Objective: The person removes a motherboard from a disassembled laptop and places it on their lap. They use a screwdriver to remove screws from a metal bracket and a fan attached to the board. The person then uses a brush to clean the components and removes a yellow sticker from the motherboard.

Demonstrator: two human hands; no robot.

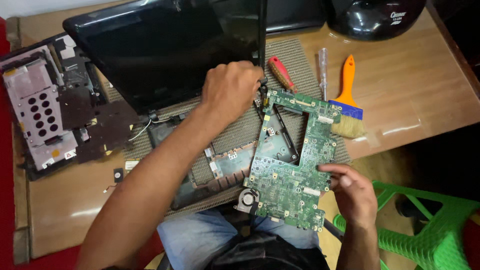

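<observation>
Your right hand [352, 192] pinches the right edge of the green circuit board [292, 160], fingers curled onto it, thumb on top. The board lies tilted over the front of the surface [415, 95], its lower end hanging out above your lap, a small round fan [247, 199] at its bottom left corner. A big rectangular cutout in the board shows the dark laptop base [220, 170] underneath.

Your left hand [232, 90] is curled into a loose fist at the board's top left corner, right by the hinge of the black laptop lid [165, 50]. Cannot tell what it grips, if anything; the fingertips are hidden.

The laptop base sits on a woven grey mat [295, 55]. Just past the board's top edge: a red-handled screwdriver [281, 73], a clear-handled tester screwdriver [323, 70], and an orange-handled paintbrush [348, 97] whose bristles touch the board's right corner. Far left, a removed black panel [45, 105] with a perforated metal plate lies flat. Green plastic stool [430, 220] at lower right, off the surface. A glossy black rounded thing [375, 17] sits at the top.
</observation>
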